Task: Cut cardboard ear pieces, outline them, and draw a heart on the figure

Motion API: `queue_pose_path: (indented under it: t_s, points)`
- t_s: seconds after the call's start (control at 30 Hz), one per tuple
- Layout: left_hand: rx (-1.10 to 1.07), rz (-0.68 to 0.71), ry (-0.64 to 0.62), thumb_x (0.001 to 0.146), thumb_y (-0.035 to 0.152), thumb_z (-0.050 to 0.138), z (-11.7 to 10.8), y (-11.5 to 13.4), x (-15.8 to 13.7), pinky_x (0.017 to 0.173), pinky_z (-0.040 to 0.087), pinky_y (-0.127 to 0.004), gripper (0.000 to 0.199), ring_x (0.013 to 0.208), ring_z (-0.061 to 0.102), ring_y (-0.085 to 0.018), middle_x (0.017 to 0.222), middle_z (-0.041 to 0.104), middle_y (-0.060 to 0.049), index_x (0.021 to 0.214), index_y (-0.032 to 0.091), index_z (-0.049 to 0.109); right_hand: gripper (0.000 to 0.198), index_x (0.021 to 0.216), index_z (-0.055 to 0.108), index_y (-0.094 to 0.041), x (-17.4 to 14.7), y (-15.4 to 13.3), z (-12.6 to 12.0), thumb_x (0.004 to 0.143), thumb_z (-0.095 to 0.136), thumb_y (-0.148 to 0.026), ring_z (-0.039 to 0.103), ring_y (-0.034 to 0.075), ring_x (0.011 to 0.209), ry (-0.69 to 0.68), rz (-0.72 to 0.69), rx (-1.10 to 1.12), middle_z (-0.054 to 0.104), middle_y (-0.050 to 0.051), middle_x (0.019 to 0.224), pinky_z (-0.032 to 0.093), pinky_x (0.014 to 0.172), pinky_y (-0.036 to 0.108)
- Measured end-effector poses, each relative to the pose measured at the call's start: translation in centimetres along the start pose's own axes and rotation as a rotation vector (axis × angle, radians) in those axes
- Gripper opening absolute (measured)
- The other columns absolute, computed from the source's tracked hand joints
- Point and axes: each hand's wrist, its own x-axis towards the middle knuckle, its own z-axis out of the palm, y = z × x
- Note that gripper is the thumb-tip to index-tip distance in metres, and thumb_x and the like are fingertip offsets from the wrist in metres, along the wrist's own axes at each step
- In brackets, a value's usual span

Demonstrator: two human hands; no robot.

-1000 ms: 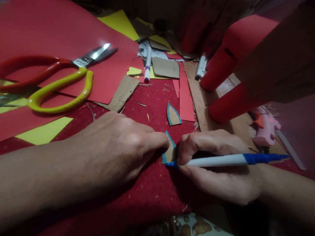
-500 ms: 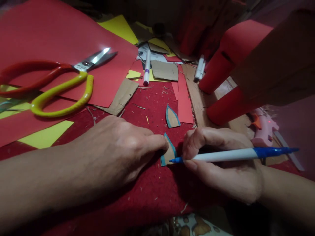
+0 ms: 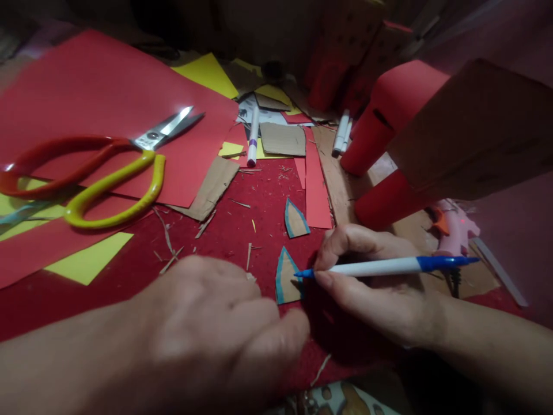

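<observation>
Blue pen [image 3: 389, 266] tip on the second cardboard fin [image 3: 286, 278]
Right hand [image 3: 380, 285] pinches pen; left hand [image 3: 216, 328] loosely curled, empty (first fin [image 3: 295, 220] already edged blue).

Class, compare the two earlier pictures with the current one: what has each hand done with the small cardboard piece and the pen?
The left hand has let go of the blue-edged cardboard piece and drawn back toward the camera. The right hand still grips the blue pen, its tip at the piece's right edge. The scissors and the second cardboard piece lie as before.
</observation>
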Motion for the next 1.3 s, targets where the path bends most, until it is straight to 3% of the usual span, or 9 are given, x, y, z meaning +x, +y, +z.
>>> queue_pose_path:
  t_s: [0.07,0.17,0.33,0.53,0.77,0.97,1.3]
  points:
    - [0.051,0.097,-0.023,0.112,0.01,0.039,0.7,0.8,-0.5,0.052,0.041,-0.044,0.036,0.048,0.052,-0.017,0.061,0.058,0.01,0.104,0.023,0.072,0.016,0.076,0.065,-0.022,0.0,0.3,0.2,0.083,0.071,-0.008,0.06,0.01,0.051,-0.034,-0.06,-0.012,0.071,-0.003,0.064,0.047,0.047,0.018]
    - [0.167,0.174,-0.086,0.106,0.005,0.046,1.4,1.4,-0.7,0.048,0.043,-0.043,0.03,0.051,0.053,-0.018,0.066,0.062,0.008,0.112,0.019,0.072,0.016,0.079,0.066,-0.022,-0.1,0.7,0.5,0.086,0.072,-0.009,0.059,0.009,0.051,-0.042,-0.118,-0.018,0.071,-0.003,0.065,0.045,0.048,0.018]
    - [0.338,0.081,-0.072,0.11,0.005,0.036,1.8,2.0,-0.3,0.052,0.052,-0.041,0.036,0.052,0.057,-0.019,0.069,0.067,0.004,0.12,0.013,0.069,0.017,0.081,0.065,-0.022,-0.2,1.0,0.6,0.088,0.072,-0.009,0.058,0.009,0.051,-0.036,-0.122,-0.021,0.068,-0.005,0.064,0.044,0.047,0.019]
    - [0.312,0.066,-0.065,0.112,0.004,0.034,1.6,2.2,-0.3,0.051,0.054,-0.039,0.036,0.049,0.058,-0.018,0.069,0.066,0.005,0.123,0.009,0.069,0.019,0.083,0.065,-0.021,-0.2,1.0,0.4,0.088,0.074,-0.005,0.06,0.008,0.053,-0.079,-0.117,0.018,0.072,-0.004,0.068,0.046,0.049,0.016]
    - [0.363,0.063,-0.172,0.108,0.008,0.055,1.4,2.3,-0.3,0.045,0.049,-0.035,0.021,0.049,0.06,-0.016,0.069,0.069,0.005,0.121,0.007,0.071,0.018,0.083,0.065,-0.021,-0.3,1.4,0.6,0.089,0.074,-0.007,0.058,0.008,0.051,-0.075,-0.16,0.011,0.069,-0.004,0.066,0.046,0.048,0.017]
    - [0.341,0.022,-0.076,0.108,0.013,0.057,2.5,2.3,-0.9,0.047,0.043,-0.038,0.021,0.05,0.051,-0.018,0.065,0.062,0.005,0.122,0.011,0.072,0.02,0.08,0.062,-0.023,-0.1,0.4,0.4,0.087,0.073,-0.008,0.059,0.01,0.051,-0.143,-0.118,-0.026,0.069,-0.003,0.065,0.048,0.048,0.018]
    - [0.312,0.012,-0.051,0.11,0.006,0.041,2.8,2.3,-1.2,0.049,0.047,-0.037,0.031,0.05,0.05,-0.019,0.065,0.063,0.004,0.117,0.011,0.07,0.022,0.08,0.061,-0.022,0.4,0.3,0.4,0.086,0.072,-0.004,0.059,0.009,0.052,-0.182,-0.129,-0.027,0.07,-0.003,0.066,0.048,0.049,0.017]
